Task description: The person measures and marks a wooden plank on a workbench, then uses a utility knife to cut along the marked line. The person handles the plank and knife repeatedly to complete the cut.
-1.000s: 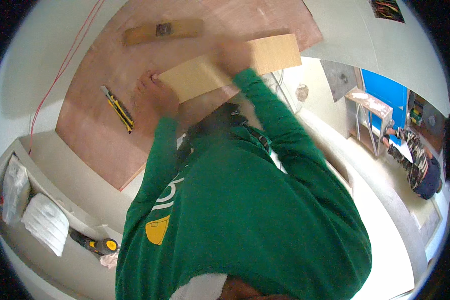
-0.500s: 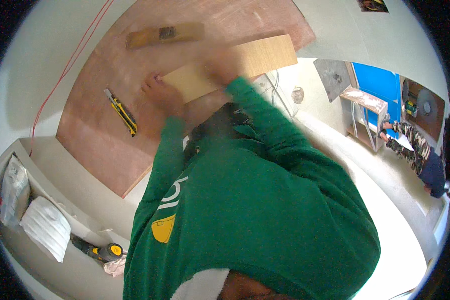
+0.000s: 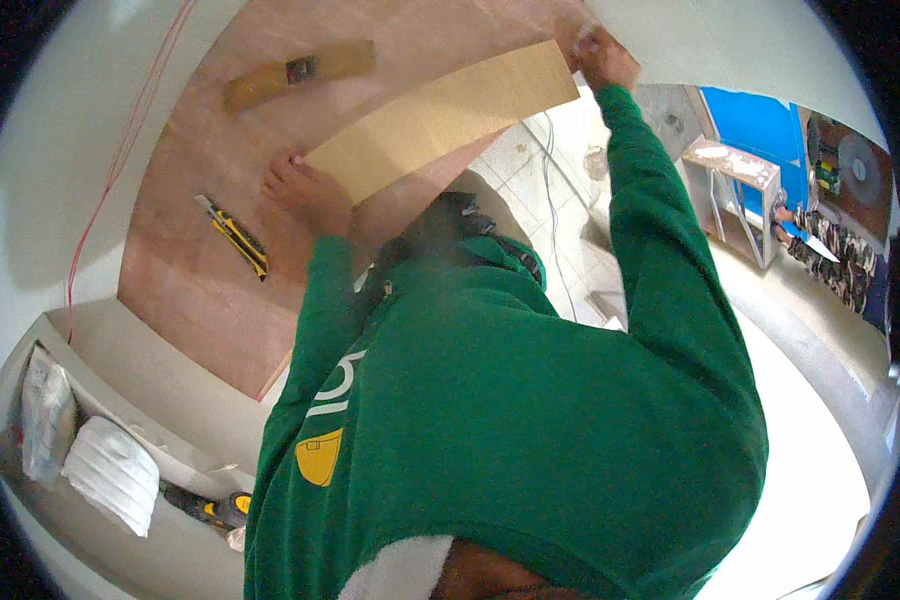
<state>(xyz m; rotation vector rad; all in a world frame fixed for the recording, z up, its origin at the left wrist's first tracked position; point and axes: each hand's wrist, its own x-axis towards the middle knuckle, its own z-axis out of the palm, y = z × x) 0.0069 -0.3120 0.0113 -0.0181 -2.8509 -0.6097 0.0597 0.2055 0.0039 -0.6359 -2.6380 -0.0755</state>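
Reddish plywood forms the work surface, its outer edge curving through the fisheye view, with pale walls around it and a tiled floor showing below at the right. On the plywood lies a light wooden plank, set aslant, its right end farther from the person. The left hand is at the plank's left end, fingers bent; whether it grips or only rests there, I cannot tell. The right hand is just beside the plank's right end, fingers curled, and I cannot tell whether it holds anything. A yellow-and-black utility knife lies left of the left hand, and a brown oblong piece with a dark patch lies beyond the plank. Off to the right, a co-worker's patterned sleeve shows near a small frame stand.
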